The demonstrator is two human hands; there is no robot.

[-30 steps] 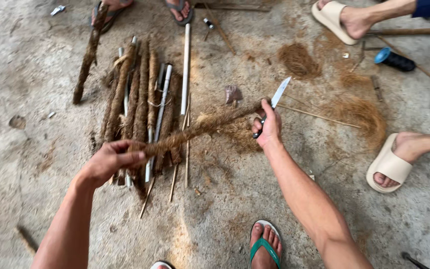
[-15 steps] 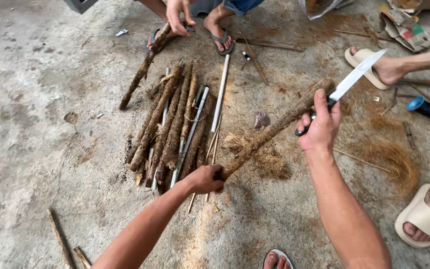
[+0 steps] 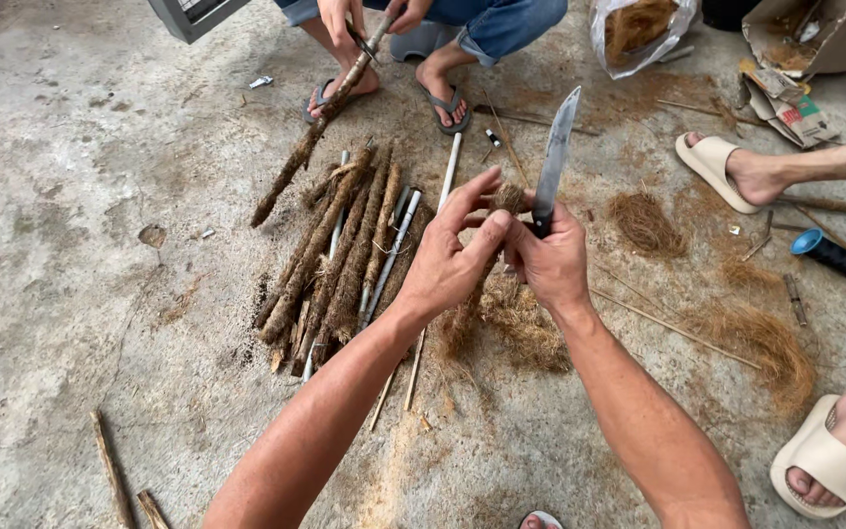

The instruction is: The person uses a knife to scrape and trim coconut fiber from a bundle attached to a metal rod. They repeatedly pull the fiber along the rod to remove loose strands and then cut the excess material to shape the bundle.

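I see both hands close together above the grey concrete floor [image 3: 70, 245], meeting on one thing. The left hand [image 3: 447, 260] is closed on the top end of a brown stick wrapped in rough fibre [image 3: 509, 199]; its fingers go around the fibre tip, and the thumb points up and to the right. The right hand [image 3: 552, 263] is clamped on the dark handle of a long steel knife with a pointed blade [image 3: 555, 147]. The blade stands almost upright, just beside the wrapped tip, and I cannot tell if it touches the fibre. The lower part of the stick is hidden behind the two hands.

Under the hands lies a loose heap of brown fibre shavings [image 3: 521, 328]. To the left of it, a pile of fibre-wrapped brown sticks mixed with thin white tubes [image 3: 345, 255] lies on the floor. Another person crouches at the top, in blue shorts and sandals, and holds one more long wrapped stick [image 3: 320, 127] slanted to the ground. On the right side I see a foot in a cream-coloured slide sandal [image 3: 712, 167] and a blue and black cylinder [image 3: 827, 253] near it. Two bare sticks [image 3: 119, 480] lie well apart at the lower left.
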